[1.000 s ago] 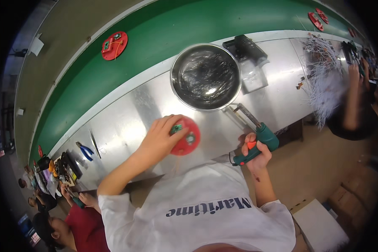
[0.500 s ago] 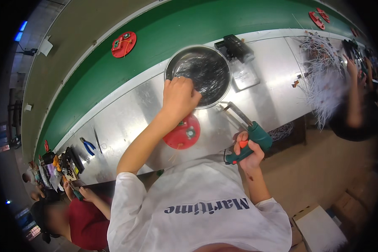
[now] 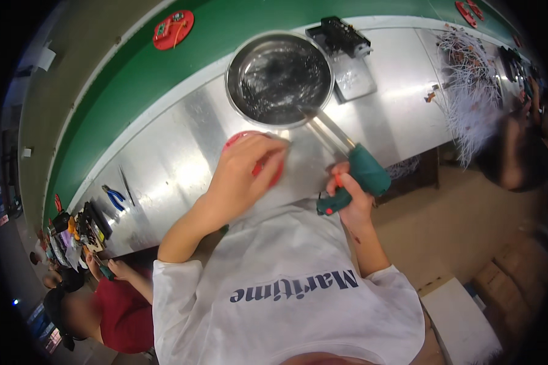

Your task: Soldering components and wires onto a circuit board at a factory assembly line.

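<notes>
My left hand [image 3: 240, 173] is over a red round disc [image 3: 234, 140] on the metal bench and hides most of it. The fingers are curled together toward the thumb, slightly blurred, and I cannot make out what is in them. My right hand [image 3: 351, 198] grips a green pistol-shaped power tool [image 3: 369, 169] with an orange trigger. The tool's long metal shaft points up and left, its end at the near rim of a round steel bowl [image 3: 231, 91]. Many small dark pieces [image 3: 283, 79] lie in the bowl, too blurred to name.
A black device [image 3: 341, 38] and a clear flat case [image 3: 354, 79] are right of the bowl. White wires [image 3: 466, 91] heap farther right. Blue-handled pliers [image 3: 114, 198] lie at left. Another red disc [image 3: 173, 29] rests on the green strip. A co-worker in a red top [image 3: 126, 316] sits at lower left.
My left hand has come out of the bowl, back toward me, over the red disc. The power tool's end has come to the bowl's near rim. The whole view has shifted.
</notes>
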`<state>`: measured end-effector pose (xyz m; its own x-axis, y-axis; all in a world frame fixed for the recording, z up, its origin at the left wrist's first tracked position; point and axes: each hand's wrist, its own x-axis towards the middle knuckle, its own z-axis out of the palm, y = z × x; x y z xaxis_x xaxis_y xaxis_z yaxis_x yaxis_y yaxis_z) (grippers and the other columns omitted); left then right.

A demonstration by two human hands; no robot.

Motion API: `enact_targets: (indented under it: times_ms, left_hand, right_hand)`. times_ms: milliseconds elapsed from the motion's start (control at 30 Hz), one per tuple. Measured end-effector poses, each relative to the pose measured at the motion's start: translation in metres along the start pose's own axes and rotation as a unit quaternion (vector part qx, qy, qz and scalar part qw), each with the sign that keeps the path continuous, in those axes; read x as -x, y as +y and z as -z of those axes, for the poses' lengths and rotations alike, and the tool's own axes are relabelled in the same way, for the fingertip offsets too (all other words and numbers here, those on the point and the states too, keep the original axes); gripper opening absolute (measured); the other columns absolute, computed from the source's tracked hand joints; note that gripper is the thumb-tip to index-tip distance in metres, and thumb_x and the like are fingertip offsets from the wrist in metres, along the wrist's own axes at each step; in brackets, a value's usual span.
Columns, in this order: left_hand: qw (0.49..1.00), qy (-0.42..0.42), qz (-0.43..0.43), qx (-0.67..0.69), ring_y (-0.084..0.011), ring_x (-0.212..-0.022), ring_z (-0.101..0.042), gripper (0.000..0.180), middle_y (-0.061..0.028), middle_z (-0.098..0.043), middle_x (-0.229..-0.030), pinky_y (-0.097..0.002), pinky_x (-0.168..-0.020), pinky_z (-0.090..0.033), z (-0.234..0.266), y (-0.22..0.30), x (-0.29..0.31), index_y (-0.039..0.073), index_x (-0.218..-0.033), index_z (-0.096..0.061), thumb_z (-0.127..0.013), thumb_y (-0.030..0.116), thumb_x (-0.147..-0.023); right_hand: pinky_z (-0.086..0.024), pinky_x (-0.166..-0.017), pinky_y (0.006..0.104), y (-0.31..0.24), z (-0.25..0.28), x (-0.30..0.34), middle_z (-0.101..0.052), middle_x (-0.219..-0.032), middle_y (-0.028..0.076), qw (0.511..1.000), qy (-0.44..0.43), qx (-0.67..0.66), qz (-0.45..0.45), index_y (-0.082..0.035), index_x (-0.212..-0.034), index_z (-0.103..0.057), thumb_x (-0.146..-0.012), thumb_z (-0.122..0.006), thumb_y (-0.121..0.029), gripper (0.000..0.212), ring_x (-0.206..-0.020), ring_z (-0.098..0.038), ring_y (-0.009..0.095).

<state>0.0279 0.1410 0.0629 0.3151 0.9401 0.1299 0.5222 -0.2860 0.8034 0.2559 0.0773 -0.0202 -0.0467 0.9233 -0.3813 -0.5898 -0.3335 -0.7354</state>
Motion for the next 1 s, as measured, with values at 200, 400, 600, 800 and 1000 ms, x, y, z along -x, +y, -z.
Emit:
enact_targets:
  times_ms: [200,400,600,800,1000]
  left_hand:
    - [0.991,-0.051,0.082,0.093,-0.0282,-0.074,-0.059,0.016,-0.0133,-0.062,-0.082,-0.0347,-0.068,-0.048,-0.001,0.011,0.037,-0.001,-0.099,-0.065,-0.064,0.000,-0.083]
    - [0.991,-0.057,0.076,0.098,-0.0281,-0.074,-0.058,0.013,-0.0126,-0.062,-0.082,-0.0362,-0.067,-0.046,0.003,0.005,0.056,-0.001,-0.096,-0.065,-0.063,0.001,-0.083]
    - [0.992,-0.052,0.069,0.091,-0.0220,-0.081,-0.062,0.014,-0.0115,-0.067,-0.088,-0.0316,-0.072,-0.048,0.011,0.001,0.066,-0.001,-0.098,-0.067,-0.063,-0.001,-0.085]
    - [0.988,0.081,0.122,0.052,-0.0239,-0.094,-0.062,0.023,-0.0120,-0.067,-0.098,-0.0322,-0.086,-0.047,0.038,-0.041,0.102,0.001,-0.104,-0.067,-0.065,0.001,-0.082]
    - [0.981,0.043,0.132,0.136,-0.0222,-0.099,-0.060,0.031,-0.0114,-0.060,-0.114,-0.0294,-0.084,-0.048,0.011,-0.036,0.128,-0.001,-0.109,-0.067,-0.065,-0.008,-0.079]
  right_hand:
    - [-0.052,-0.077,0.0312,0.005,-0.048,-0.003,-0.058,-0.108,0.012,0.995,-0.042,0.085,0.010,0.000,-0.112,-0.054,-0.078,-0.064,0.010,0.037,-0.087,-0.065,0.019]
    - [-0.051,-0.081,0.0299,0.007,-0.065,-0.002,-0.056,-0.111,0.012,0.994,-0.072,0.083,0.008,-0.001,-0.112,-0.054,-0.077,-0.065,0.011,0.038,-0.089,-0.064,0.018]
    - [-0.050,-0.082,0.0298,0.012,-0.070,-0.002,-0.056,-0.111,0.011,0.994,-0.064,0.082,0.018,-0.003,-0.110,-0.054,-0.076,-0.065,0.012,0.038,-0.089,-0.062,0.017]
    - [-0.047,-0.079,0.0292,0.006,-0.056,-0.002,-0.053,-0.109,0.010,0.997,-0.048,0.068,0.005,-0.003,-0.109,-0.054,-0.073,-0.064,0.014,0.041,-0.088,-0.058,0.018]
    - [-0.047,-0.079,0.0293,0.013,-0.053,-0.001,-0.053,-0.109,0.010,0.994,-0.065,0.087,-0.020,-0.003,-0.108,-0.053,-0.073,-0.063,0.014,0.040,-0.088,-0.058,0.017]
